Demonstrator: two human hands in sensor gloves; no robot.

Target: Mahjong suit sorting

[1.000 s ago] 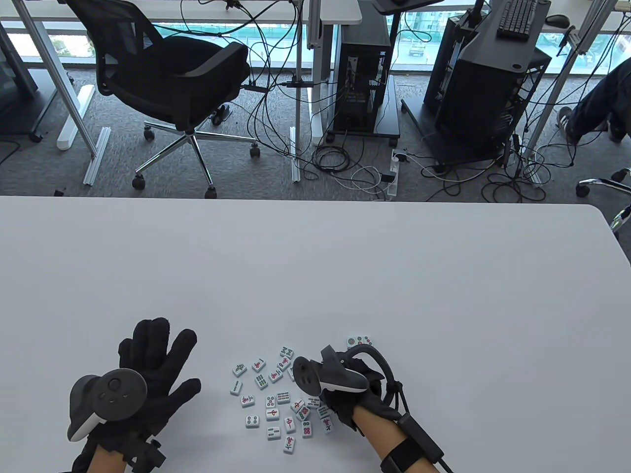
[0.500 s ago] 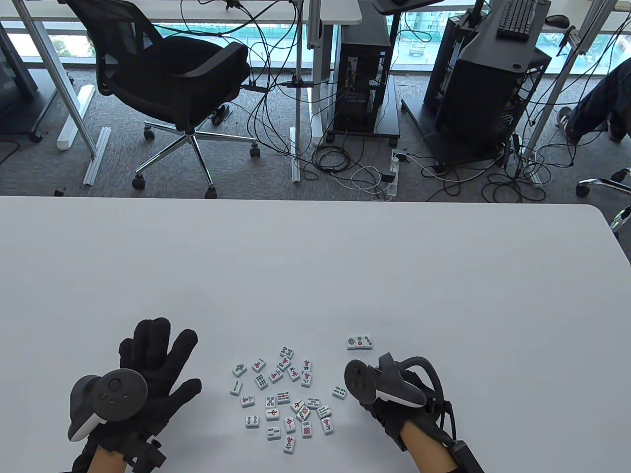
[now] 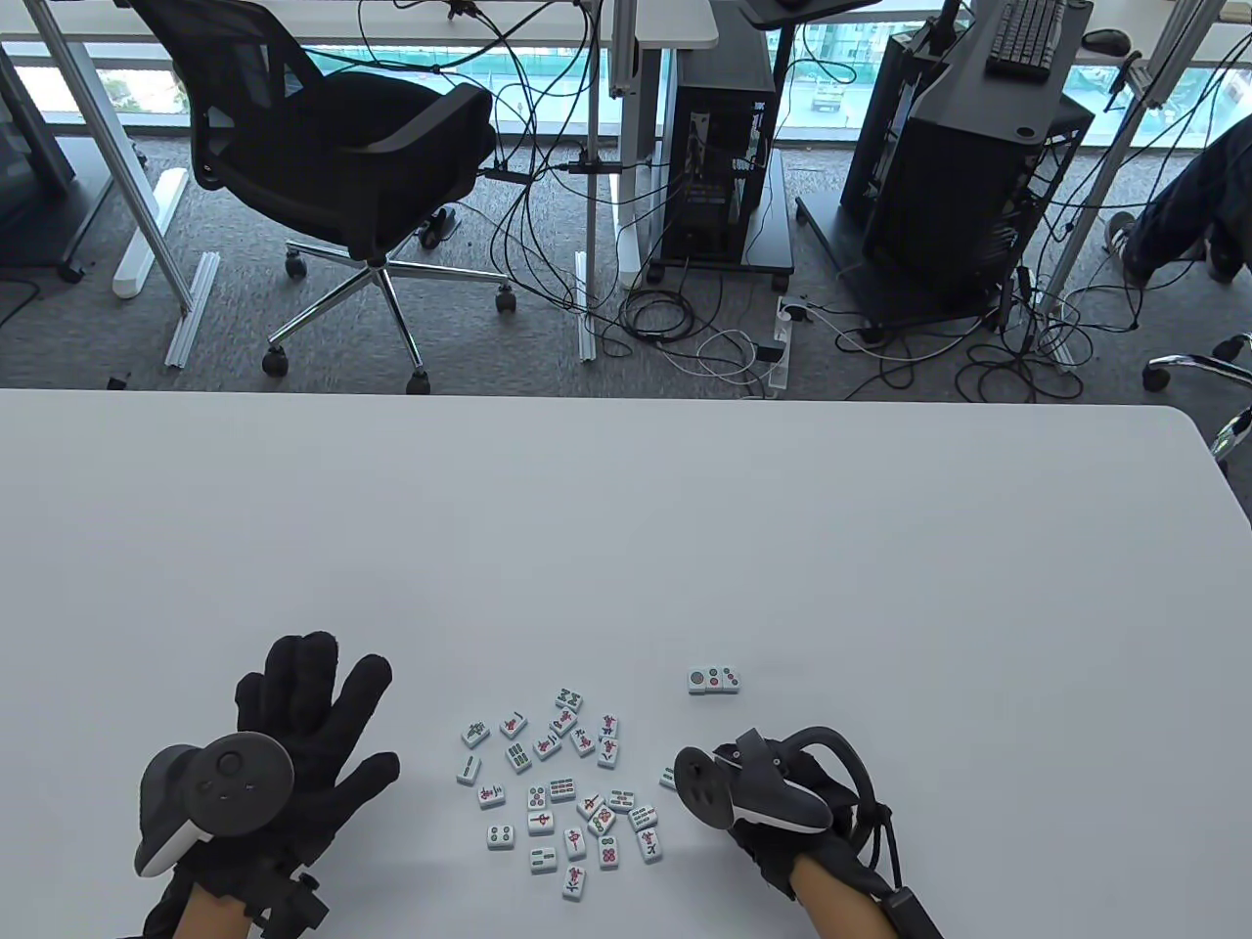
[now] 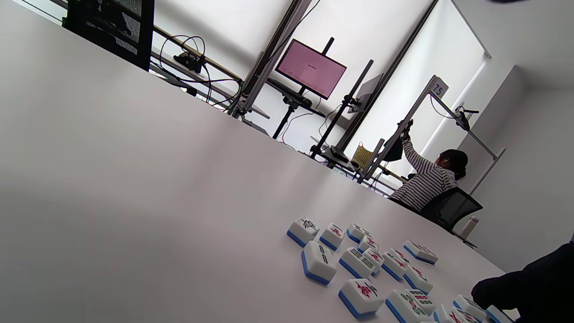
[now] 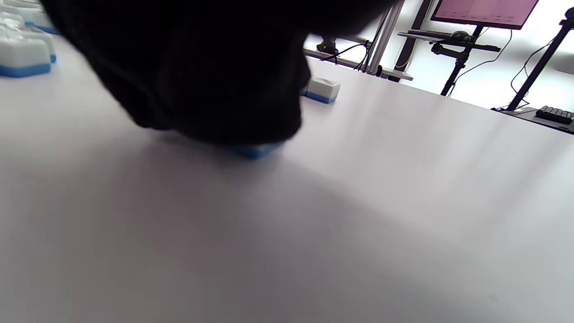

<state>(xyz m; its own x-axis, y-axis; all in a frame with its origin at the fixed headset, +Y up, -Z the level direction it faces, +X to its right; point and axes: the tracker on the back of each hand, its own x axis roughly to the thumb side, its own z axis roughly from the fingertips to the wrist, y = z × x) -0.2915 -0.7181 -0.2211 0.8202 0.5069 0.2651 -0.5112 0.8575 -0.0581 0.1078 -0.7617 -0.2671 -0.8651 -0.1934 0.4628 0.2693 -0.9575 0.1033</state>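
Several white mahjong tiles with blue backs [image 3: 562, 792] lie face up in a loose cluster near the table's front edge, also seen in the left wrist view [image 4: 358, 264]. A pair of dot tiles [image 3: 713, 680] sits apart to the upper right. My left hand [image 3: 308, 719] lies flat on the table left of the cluster, fingers spread, holding nothing. My right hand [image 3: 753, 792] is right of the cluster, over one stray tile [image 3: 667, 778]. In the right wrist view its fingers [image 5: 215, 80] cover that tile [image 5: 256, 151] from above; only the blue base shows, so the grip is hidden.
The white table [image 3: 626, 528] stretches far back and to both sides of the tiles. Beyond its far edge stand an office chair [image 3: 352, 147] and computer carts with cables. A person sits at a distant desk [image 4: 430, 179].
The right hand left the cluster, moving right and leaving one tile apart on that side. It has since shifted back left onto this tile. The left hand has not moved.
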